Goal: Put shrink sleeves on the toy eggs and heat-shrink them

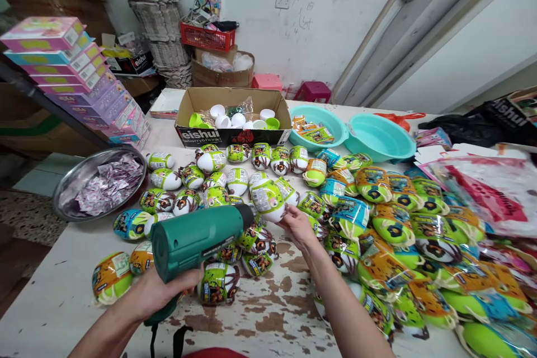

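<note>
A green heat gun [197,238] with a black nozzle is gripped by its handle in my left hand [182,285], at the lower centre-left. Its nozzle points right, close to a white and green wrapped egg [267,199]. That egg is pinched at its lower right end by the fingers of my right hand [297,227], held above the other eggs. Around both hands lie several more wrapped eggs with green, orange or blue labels, such as an orange one [112,278] at the left and a green one [218,283] below the gun.
A metal bowl [59,193] of small packets stands at the left. Behind the eggs are a cardboard box [235,137] of half shells and two turquoise basins [342,135] [380,137]. Wrapped eggs [394,224] pile up at the right. Stacked boxes [79,72] rise at the back left.
</note>
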Tool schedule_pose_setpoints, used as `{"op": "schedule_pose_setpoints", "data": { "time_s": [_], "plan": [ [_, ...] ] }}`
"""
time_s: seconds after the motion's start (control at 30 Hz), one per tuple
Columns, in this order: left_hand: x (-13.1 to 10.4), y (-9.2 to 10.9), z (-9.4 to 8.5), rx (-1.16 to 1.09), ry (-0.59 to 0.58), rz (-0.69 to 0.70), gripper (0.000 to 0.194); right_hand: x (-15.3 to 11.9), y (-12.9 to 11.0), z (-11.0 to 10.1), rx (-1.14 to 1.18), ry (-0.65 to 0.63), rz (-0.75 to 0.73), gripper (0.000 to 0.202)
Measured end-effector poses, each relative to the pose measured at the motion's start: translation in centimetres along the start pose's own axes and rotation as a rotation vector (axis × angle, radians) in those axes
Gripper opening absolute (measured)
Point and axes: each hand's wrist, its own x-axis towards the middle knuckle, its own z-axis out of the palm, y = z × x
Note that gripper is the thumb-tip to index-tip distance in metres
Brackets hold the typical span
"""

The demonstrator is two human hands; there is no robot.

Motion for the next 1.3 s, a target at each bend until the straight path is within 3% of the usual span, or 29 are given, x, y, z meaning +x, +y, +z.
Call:
{"op": "schedule_pose_setpoints", "data": {
  "time_s": [0.1, 0.2, 0.27, 0.37, 0.57, 0.7, 0.8, 0.9, 0.97, 1.03, 1.1, 1.17, 1.23, 1.3],
  "plan": [
    [-0.3, 0.7, 0.1, -0.043, -0.109, 0.0, 0.026, 0.0, -0.5, -0.3, -0.314, 0.109, -0.354, 0.031],
    [0.6, 1.9, 0.3, -0.152, -0.087, 0.023, 0.023, -0.2, -1.6, -0.5, -0.562, 0.079, -0.553, 0.024],
    [1.5, 2.8, 0.4, -0.232, -0.06, 0.032, 0.022, 0.0, -2.0, -0.7, -0.552, 0.008, -0.529, 0.024],
    [2.4, 3.5, 0.1, -0.279, -0.008, -0.004, 0.022, 0.8, -1.8, -1.1, -0.352, -0.049, -0.36, 0.029],
    [2.0, 2.7, -0.5, -0.239, -0.127, -0.081, 0.02, 2.6, 1.0, -1.0, -0.037, 0.039, -0.11, 0.05],
    [2.8, 3.1, 0.5, -0.296, -0.065, -0.015, 0.024, 2.8, 2.0, 0.7, -0.076, 0.049, -0.098, 0.047],
    [3.6, 3.0, 0.8, -0.284, 0.016, -0.031, 0.028, 3.2, 0.8, 0.1, -0.339, 0.028, -0.246, 0.041],
    [3.6, 2.6, 0.6, -0.261, 0.048, -0.064, 0.032, 4.7, -1.8, -2.7, -0.895, 0.246, -0.433, 0.044],
    [3.4, 2.4, 0.5, -0.242, 0.068, -0.073, 0.033, 6.0, -3.3, -4.6, -1.268, 0.287, -0.386, 0.052],
    [3.3, 2.3, 0.7, -0.207, 0.086, -0.054, 0.032, 7.3, -3.9, -5.3, -1.515, 0.169, -0.252, 0.06],
    [3.6, 2.5, 1.2, -0.173, 0.066, -0.04, 0.032, 8.2, -3.6, -4.8, -1.648, 0.069, -0.197, 0.073],
    [4.3, 2.7, 1.9, -0.141, 0.024, -0.035, 0.031, 8.8, -2.8, -3.6, -1.712, 0.062, -0.267, 0.085],
    [4.9, 3.0, 2.5, -0.117, 0.007, -0.03, 0.03, 9.2, -2.0, -2.5, -1.699, 0.072, -0.331, 0.087],
    [5.1, 3.3, 2.7, -0.101, 0.027, -0.016, 0.028, 9.5, -1.9, -2.1, -1.616, 0.068, -0.3, 0.083]
  ]
}}
